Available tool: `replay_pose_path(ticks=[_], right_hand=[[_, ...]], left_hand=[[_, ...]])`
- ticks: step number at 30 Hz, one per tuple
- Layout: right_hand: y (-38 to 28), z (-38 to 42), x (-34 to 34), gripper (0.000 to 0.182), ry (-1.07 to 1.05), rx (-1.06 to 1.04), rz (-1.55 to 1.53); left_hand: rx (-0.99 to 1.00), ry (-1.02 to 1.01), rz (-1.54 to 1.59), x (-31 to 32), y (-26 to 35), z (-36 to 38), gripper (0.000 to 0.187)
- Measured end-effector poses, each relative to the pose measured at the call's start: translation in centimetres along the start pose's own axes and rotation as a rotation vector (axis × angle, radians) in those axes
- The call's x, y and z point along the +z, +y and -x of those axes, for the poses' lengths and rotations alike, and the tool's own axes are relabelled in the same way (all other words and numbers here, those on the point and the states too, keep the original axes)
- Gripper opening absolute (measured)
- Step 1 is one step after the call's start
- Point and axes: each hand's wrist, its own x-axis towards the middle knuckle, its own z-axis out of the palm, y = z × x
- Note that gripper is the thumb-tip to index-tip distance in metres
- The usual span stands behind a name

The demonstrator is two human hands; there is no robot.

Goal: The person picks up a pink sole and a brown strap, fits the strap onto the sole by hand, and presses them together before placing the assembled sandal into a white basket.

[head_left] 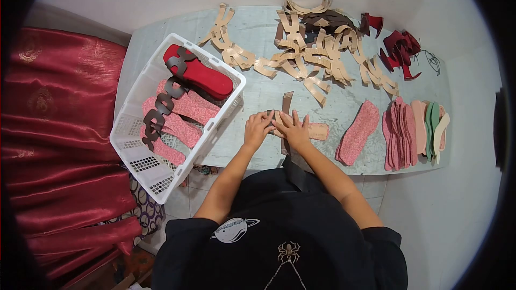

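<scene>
A pink shoe sole lies crosswise on the table in front of me, with a brown strap crossing it and sticking out at the far and near sides. My left hand is at the sole's left end, its fingers bent and closed on the edge; the fingertips are partly hidden. Over the middle of the sole and the strap, my right hand presses down with fingers spread. The hands nearly touch at the fingertips.
To the left, a white plastic basket holds a red sole and several pink soles with dark straps. Beige straps pile up at the back, near dark red pieces. Pink soles and a stacked row lie at the right.
</scene>
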Motion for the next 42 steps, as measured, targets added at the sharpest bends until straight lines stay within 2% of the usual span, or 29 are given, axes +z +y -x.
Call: replay_pose_path(ticks=[2,6,8,11,16,21,22,27,29,30,32,34,35,37,39,41,42], right_hand=[[0.0,0.0,-0.1,0.046,-0.008,-0.002,0.001],[0.1,0.1,-0.1,0.045,0.014,-0.011,0.0],[0.2,0.2,0.0,0.045,0.043,-0.018,-0.011],[0.7,0.1,0.3,0.046,0.08,-0.041,-0.028],[1.6,0.4,-0.3,0.05,0.086,-0.1,-0.089],[2.9,-0.4,-2.9,0.055,0.177,-0.199,-0.289],[3.3,-1.0,-3.2,0.057,0.253,-0.196,-0.298],[6.6,-6.7,-2.8,0.055,0.31,-0.198,-0.172],[7.3,-7.9,-3.3,0.054,0.308,-0.224,-0.104],[7.4,-8.2,-3.8,0.049,0.31,-0.235,-0.104],[7.5,-8.4,-4.8,0.044,0.313,-0.249,-0.1],[7.3,-8.4,-5.6,0.032,0.063,-0.162,-0.122],[7.1,-8.4,-5.9,0.032,0.062,-0.159,-0.12],[7.0,-8.0,-6.0,0.02,0.169,-0.208,-0.161],[7.0,-7.9,-6.2,0.018,0.153,-0.222,-0.211],[6.8,-7.8,-6.5,0.016,0.139,-0.237,-0.262],[6.6,-7.6,-6.6,0.014,0.11,-0.224,-0.34]], left_hand=[[0.058,-0.164,-0.133,-0.3,-0.1,-0.4,0.056],[0.171,-0.129,-0.318,0.5,-1.0,-0.2,0.058],[0.303,-0.096,-0.512,0.5,-0.9,-0.2,0.058],[0.328,-0.086,-0.596,2.0,-1.7,0.5,0.057],[0.294,-0.153,-0.663,2.7,-1.5,0.6,0.057],[0.278,-0.204,-0.711,3.1,-1.4,0.7,0.058],[0.271,-0.231,-0.754,3.1,-1.3,0.7,0.058],[0.258,-0.271,-0.816,2.9,-0.8,0.5,0.057],[0.237,-0.287,-0.72,2.3,-0.4,0.5,0.062],[0.238,-0.284,-0.72,2.1,-0.3,0.5,0.062],[0.192,-0.293,-0.49,1.6,-0.2,0.8,0.073],[0.181,-0.317,-0.459,1.2,0.1,0.8,0.08],[0.172,-0.343,-0.428,1.1,0.3,0.8,0.087],[0.163,-0.372,-0.426,0.8,0.5,0.7,0.093],[0.149,-0.399,-0.427,0.5,0.9,0.5,0.098],[0.141,-0.488,-0.642,0.1,1.7,0.3,0.105],[0.142,-0.485,-0.64,0.2,1.7,0.2,0.105]])
